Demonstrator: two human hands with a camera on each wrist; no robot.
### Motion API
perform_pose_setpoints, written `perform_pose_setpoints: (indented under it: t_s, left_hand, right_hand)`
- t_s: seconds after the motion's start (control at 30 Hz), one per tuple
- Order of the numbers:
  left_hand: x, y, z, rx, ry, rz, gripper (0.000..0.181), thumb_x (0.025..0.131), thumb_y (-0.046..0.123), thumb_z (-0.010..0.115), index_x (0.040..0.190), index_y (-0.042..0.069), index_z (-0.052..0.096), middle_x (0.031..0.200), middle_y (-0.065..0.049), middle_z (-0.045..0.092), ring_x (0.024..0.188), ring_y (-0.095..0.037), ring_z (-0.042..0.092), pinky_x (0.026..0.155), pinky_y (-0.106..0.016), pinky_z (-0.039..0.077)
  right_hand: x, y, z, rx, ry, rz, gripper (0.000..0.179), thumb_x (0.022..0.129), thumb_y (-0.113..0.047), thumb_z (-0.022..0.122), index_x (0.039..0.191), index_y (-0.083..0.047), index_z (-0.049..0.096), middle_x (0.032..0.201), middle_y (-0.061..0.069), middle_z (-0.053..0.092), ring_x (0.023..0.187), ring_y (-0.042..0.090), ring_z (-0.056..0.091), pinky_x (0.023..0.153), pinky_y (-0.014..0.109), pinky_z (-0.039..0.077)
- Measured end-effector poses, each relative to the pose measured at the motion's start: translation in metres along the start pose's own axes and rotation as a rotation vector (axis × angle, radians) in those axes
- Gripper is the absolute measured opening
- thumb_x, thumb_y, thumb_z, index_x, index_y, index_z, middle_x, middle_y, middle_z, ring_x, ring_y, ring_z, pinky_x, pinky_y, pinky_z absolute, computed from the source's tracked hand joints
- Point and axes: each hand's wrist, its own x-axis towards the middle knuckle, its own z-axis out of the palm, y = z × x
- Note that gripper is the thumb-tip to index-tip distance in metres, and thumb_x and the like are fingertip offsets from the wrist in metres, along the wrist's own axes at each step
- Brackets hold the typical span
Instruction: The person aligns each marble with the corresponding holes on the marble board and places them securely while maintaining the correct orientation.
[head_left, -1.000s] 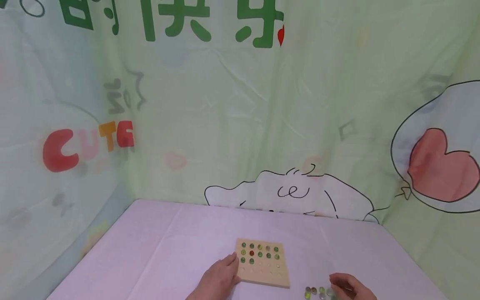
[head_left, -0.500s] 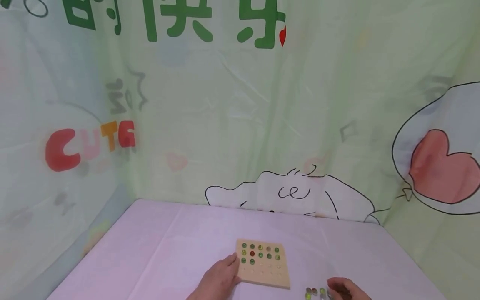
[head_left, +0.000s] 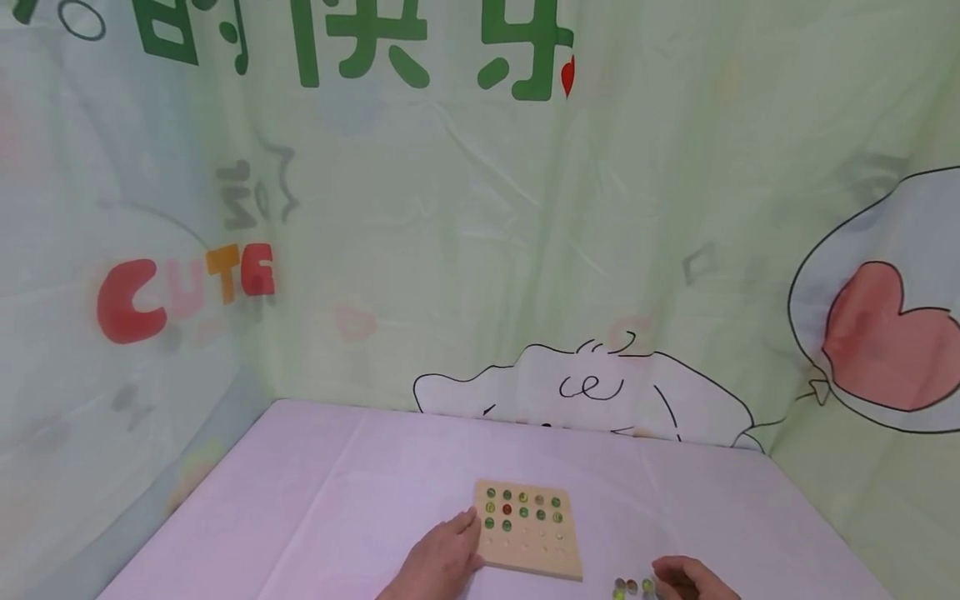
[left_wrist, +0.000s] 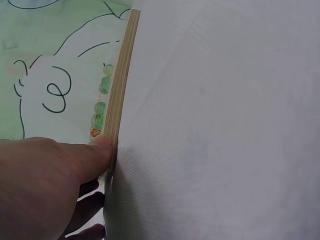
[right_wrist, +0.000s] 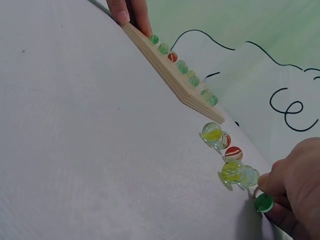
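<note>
A square wooden board (head_left: 531,560) with rows of shallow holes lies on the table; green, yellow, clear and red glass marbles fill its far rows. At the board's left side my left hand (head_left: 441,557) grips the edge, thumb (left_wrist: 97,152) on the near corner and fingers along the side. My right hand (head_left: 692,577) is low at the right, beside a small group of loose marbles (head_left: 632,587). In the right wrist view its thumb and fingers pinch a green marble (right_wrist: 264,203) close over the table. Part of the group is hidden behind this hand.
A pale pink cloth covers the table (head_left: 360,483). Printed fabric walls (head_left: 480,233) with a cartoon drawing close off the back and the left side. Loose yellow, clear and red marbles (right_wrist: 233,153) sit between the board's near right corner and my right hand.
My right hand has moved a little left and toward me, closing in on the loose marbles. The left hand stays on the board. The head view has shifted slightly.
</note>
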Motion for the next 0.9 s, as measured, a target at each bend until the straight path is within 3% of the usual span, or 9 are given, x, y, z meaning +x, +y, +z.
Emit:
perform_pose_setpoints:
  t_s: [0.3,0.47,0.73,0.9]
  left_hand:
    - [0.0,0.0,0.0,0.003,0.025,0.017,0.054,0.088,0.034,0.054,0.131,0.004,0.042,0.136,-0.008,0.043,0.122,-0.019,0.045,0.098,-0.032,0.045]
    - [0.001,0.001,0.0,0.003,0.006,0.003,0.055,0.087,0.034,0.055,0.131,0.005,0.043,0.136,-0.007,0.044,0.122,-0.018,0.045,0.097,-0.032,0.045]
    - [0.003,0.0,0.002,0.008,-0.021,-0.013,0.056,0.086,0.036,0.055,0.132,0.008,0.042,0.137,-0.005,0.044,0.122,-0.016,0.045,0.097,-0.03,0.046]
    - [0.003,0.0,0.002,0.014,-0.023,-0.024,0.055,0.086,0.035,0.055,0.131,0.005,0.042,0.137,-0.006,0.043,0.122,-0.018,0.046,0.097,-0.031,0.045]
  right_hand:
    - [-0.001,-0.004,-0.003,-0.01,0.016,-0.038,0.042,0.074,-0.035,0.071,0.102,-0.006,0.06,0.088,0.0,0.064,0.075,0.012,0.059,0.062,0.028,0.051]
    - [-0.003,-0.01,-0.008,0.001,-0.005,-0.029,0.038,0.075,-0.03,0.07,0.102,-0.005,0.061,0.089,0.001,0.065,0.077,0.013,0.059,0.063,0.031,0.052]
    - [-0.004,-0.024,-0.004,0.022,0.034,0.009,0.025,0.078,-0.014,0.067,0.1,-0.005,0.061,0.089,0.003,0.065,0.074,0.013,0.059,0.063,0.03,0.052]
    - [-0.006,-0.035,-0.005,0.041,0.023,0.031,0.026,0.08,-0.014,0.065,0.104,-0.006,0.059,0.094,0.004,0.064,0.078,0.014,0.059,0.067,0.029,0.051]
